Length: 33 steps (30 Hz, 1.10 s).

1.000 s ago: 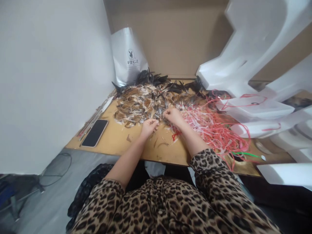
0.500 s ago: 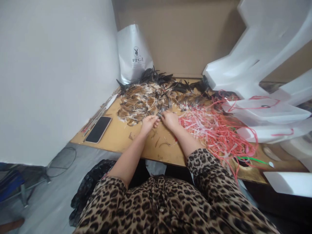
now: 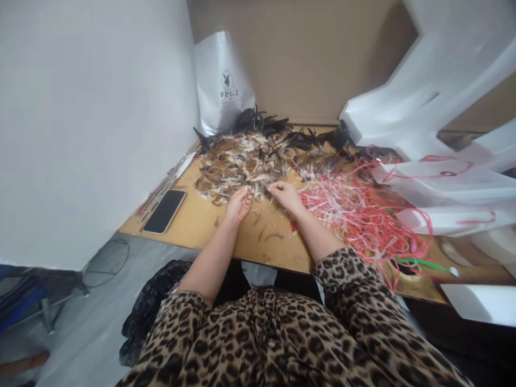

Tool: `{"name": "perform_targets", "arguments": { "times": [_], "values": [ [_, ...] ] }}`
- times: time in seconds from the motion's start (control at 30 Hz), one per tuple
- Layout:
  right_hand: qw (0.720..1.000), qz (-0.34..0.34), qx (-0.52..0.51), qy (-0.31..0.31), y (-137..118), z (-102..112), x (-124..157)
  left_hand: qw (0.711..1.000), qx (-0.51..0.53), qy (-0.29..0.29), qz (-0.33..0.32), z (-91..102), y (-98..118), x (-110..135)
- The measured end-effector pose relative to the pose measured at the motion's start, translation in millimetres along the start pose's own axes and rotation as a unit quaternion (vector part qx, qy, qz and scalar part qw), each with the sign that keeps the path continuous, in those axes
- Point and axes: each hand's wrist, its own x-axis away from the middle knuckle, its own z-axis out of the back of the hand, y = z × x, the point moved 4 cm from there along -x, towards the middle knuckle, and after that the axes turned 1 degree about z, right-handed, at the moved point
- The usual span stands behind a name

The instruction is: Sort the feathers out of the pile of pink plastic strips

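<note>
A heap of brown, cream and black feathers (image 3: 229, 161) lies on the wooden table (image 3: 193, 226). At its near edge my left hand (image 3: 241, 204) is closed, fingers curled toward the thumb; what is in them is too small to make out. My right hand (image 3: 286, 194) is a short way to the right, thumb and fingertips pinched together close to the feathers. Whether a feather is between those fingertips cannot be seen clearly. Beside my right wrist spreads a tangled pile of red and pink strips (image 3: 355, 215). A few loose feather bits (image 3: 272, 235) lie just below my hands.
A phone (image 3: 165, 211) lies at the table's left side. Behind the feathers stands a white printed bag (image 3: 223, 80) against the board. White foam pieces (image 3: 443, 183) crowd the right side. A black plastic bag (image 3: 155, 306) sits below the table's front edge.
My hands were together at the feathers' near edge, with dark bits between the fingers. Now they are apart, the left hand slightly left and the right hand slightly right.
</note>
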Motion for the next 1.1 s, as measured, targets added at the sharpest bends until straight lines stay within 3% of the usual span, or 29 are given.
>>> {"name": "perform_targets", "arguments": {
  "times": [0.13, 0.33, 0.53, 0.63, 0.7, 0.77, 0.83, 0.97, 1.1],
  "values": [
    [0.998, 0.038, 0.037, -0.019, -0.9, -1.1, 0.2, 0.998, -0.023, 0.041, -0.032, 3.2, 4.2, 0.8],
    [0.973, 0.137, 0.183, -0.006, -10.0, 2.5, 2.1, 0.976, -0.157, 0.069, -0.133, 0.2, 13.9, 6.4],
    [0.957, 0.156, 0.244, -0.014, -17.8, 3.2, 6.4, 0.972, -0.225, 0.022, -0.068, -4.1, 5.3, 6.3],
    [0.982, 0.103, 0.156, -0.006, -12.8, 2.5, 4.2, 0.979, -0.201, -0.01, -0.026, -4.8, 2.9, 6.5],
    [1.0, 0.011, 0.017, -0.003, -3.7, 1.9, 1.4, 0.99, -0.137, -0.027, -0.001, -4.4, 3.5, 6.6],
    [0.985, -0.091, -0.144, -0.014, 5.6, -0.5, -0.6, 0.998, -0.051, -0.021, 0.006, -2.4, 6.5, 6.1],
    [0.952, -0.156, -0.263, -0.034, 9.6, -2.7, -1.5, 1.0, -0.003, -0.004, -0.004, 0.1, 9.1, 5.2],
    [0.914, -0.189, -0.352, -0.066, 3.2, -5.2, 0.4, 1.0, -0.007, -0.004, 0.012, -0.8, 4.3, 3.8],
    [0.922, -0.171, -0.338, -0.083, -9.7, -14.7, 8.7, 0.999, -0.031, -0.031, 0.018, -7.4, -3.4, 5.6]
  ]
}}
